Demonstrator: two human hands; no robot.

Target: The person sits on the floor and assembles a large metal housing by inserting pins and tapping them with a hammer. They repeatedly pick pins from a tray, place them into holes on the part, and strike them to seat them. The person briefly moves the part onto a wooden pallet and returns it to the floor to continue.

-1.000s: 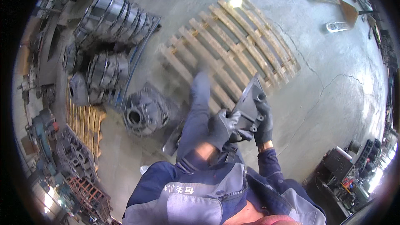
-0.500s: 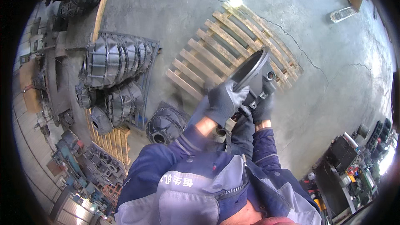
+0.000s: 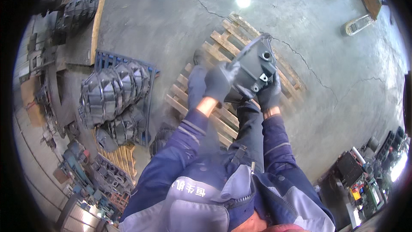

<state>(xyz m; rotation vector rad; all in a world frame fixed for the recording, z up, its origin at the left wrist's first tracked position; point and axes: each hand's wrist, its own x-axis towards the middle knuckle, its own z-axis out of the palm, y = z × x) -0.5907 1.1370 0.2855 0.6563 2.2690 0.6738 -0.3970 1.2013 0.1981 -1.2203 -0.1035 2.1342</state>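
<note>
Between my two gloved hands is a dark grey cast bell housing [image 3: 252, 66], held above a wooden pallet [image 3: 223, 38]. My left hand [image 3: 221, 80], in a dark glove, is closed on the rim at the housing's left side. At its lower right, my right hand [image 3: 270, 94] grips the casting from beneath, its fingers partly hidden. A round bore and small bolt lugs show on the housing's upward side. My legs stand close to the pallet, one foot beside or over its left part.
Several similar housings [image 3: 116, 86] are stacked on a blue-framed rack at left. Another casting [image 3: 162, 139] lies near my left elbow, partly hidden. A pallet jack [image 3: 369, 2] stands at far right. A cluttered workbench [image 3: 343, 189] is at lower right. Cracks run across the concrete floor.
I have stepped closer to the pallet, which now reaches under my arms and beside my legs. The housing has turned in my hands, showing more of its outer side and less of its open mouth.
</note>
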